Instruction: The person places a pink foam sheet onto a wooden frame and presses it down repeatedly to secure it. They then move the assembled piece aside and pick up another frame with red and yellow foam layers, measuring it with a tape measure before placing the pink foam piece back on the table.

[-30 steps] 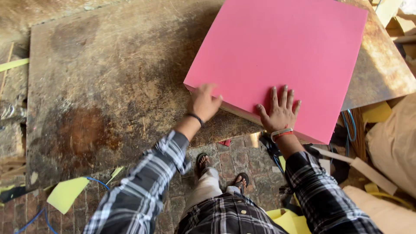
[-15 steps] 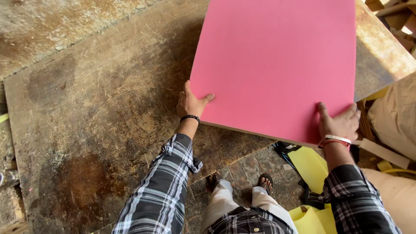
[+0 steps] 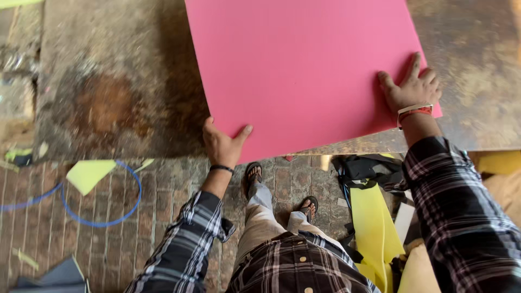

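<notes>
A worn, stained worktable (image 3: 108,92) fills the far side, and a large pink sheet (image 3: 304,70) lies flat on it, its near corner jutting over the table's near edge. The left hand (image 3: 223,144) grips that near-left corner, thumb on top, fingers beneath. The right hand (image 3: 411,87) presses flat on the near-right corner, fingers spread. Yellow offcuts (image 3: 374,228) and a blue cord loop (image 3: 100,220) lie on the brick floor (image 3: 163,195). No containers are in view.

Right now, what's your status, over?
Left hand grips pink sheet at its near corner. Right hand flat on its right edge. Sheet overhangs worn table. Nothing on top.
</notes>
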`<state>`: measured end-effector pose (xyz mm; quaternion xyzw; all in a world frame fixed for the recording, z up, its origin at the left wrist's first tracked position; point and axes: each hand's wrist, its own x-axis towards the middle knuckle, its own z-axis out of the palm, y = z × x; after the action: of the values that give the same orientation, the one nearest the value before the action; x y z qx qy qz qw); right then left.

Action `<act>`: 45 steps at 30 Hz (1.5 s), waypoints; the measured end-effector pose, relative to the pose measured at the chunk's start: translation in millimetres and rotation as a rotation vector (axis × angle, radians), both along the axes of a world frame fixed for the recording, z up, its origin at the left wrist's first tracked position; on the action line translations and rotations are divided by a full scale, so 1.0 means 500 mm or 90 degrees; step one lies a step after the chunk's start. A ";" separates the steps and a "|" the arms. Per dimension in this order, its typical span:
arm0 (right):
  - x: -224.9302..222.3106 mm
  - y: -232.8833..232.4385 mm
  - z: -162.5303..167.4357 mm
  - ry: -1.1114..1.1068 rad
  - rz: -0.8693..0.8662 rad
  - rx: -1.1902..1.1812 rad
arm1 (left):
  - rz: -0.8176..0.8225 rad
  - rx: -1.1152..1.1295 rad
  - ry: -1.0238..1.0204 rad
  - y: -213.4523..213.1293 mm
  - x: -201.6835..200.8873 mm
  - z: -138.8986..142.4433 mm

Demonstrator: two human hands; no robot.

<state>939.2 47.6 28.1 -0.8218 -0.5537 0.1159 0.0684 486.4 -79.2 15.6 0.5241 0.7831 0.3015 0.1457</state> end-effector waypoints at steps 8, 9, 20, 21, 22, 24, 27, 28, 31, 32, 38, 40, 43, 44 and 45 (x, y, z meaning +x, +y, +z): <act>-0.338 -0.102 0.024 0.045 0.392 0.110 | -0.361 -0.014 0.332 0.023 -0.002 0.034; -0.391 -0.131 0.022 0.028 0.433 0.140 | -0.357 -0.003 0.310 0.016 -0.001 0.035; -0.490 -0.183 0.078 -0.029 0.474 0.093 | -0.302 0.255 0.247 -0.027 0.001 -0.043; -0.491 -0.184 0.076 -0.030 0.472 0.096 | -0.298 0.260 0.251 -0.027 0.000 -0.048; -0.492 -0.184 0.073 -0.031 0.472 0.099 | -0.300 0.254 0.260 -0.026 0.001 -0.050; -0.488 -0.185 0.067 -0.031 0.464 0.101 | -0.298 0.243 0.274 -0.026 0.005 -0.046; -0.483 -0.189 0.065 -0.004 0.453 0.111 | -0.304 0.238 0.259 -0.026 0.011 -0.021; -0.482 -0.190 0.068 0.003 0.448 0.129 | -0.307 0.229 0.248 -0.023 0.013 -0.008; -0.462 -0.183 0.082 0.033 0.474 0.144 | -0.291 0.170 0.235 -0.017 0.017 0.034; -0.451 -0.173 0.088 0.042 0.480 0.147 | -0.285 0.138 0.238 -0.007 0.027 0.049; -0.274 -0.094 0.085 -0.034 0.520 0.050 | -0.360 0.026 0.174 0.083 0.225 0.085; -0.241 -0.092 0.069 -0.096 0.600 0.189 | -0.395 0.069 0.211 0.096 0.306 0.071; -0.233 -0.103 0.050 -0.058 0.555 0.192 | -0.349 0.108 0.237 0.082 0.361 0.044; -0.234 -0.108 0.047 -0.048 0.550 0.191 | -0.355 0.087 0.232 0.078 0.364 0.038; -0.237 -0.113 0.045 -0.037 0.543 0.187 | -0.362 0.062 0.224 0.072 0.362 0.033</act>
<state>820.9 -9.0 50.7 -0.5045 -0.8552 0.0306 0.1147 667.7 -43.4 31.9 0.7719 0.6034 0.1905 0.0612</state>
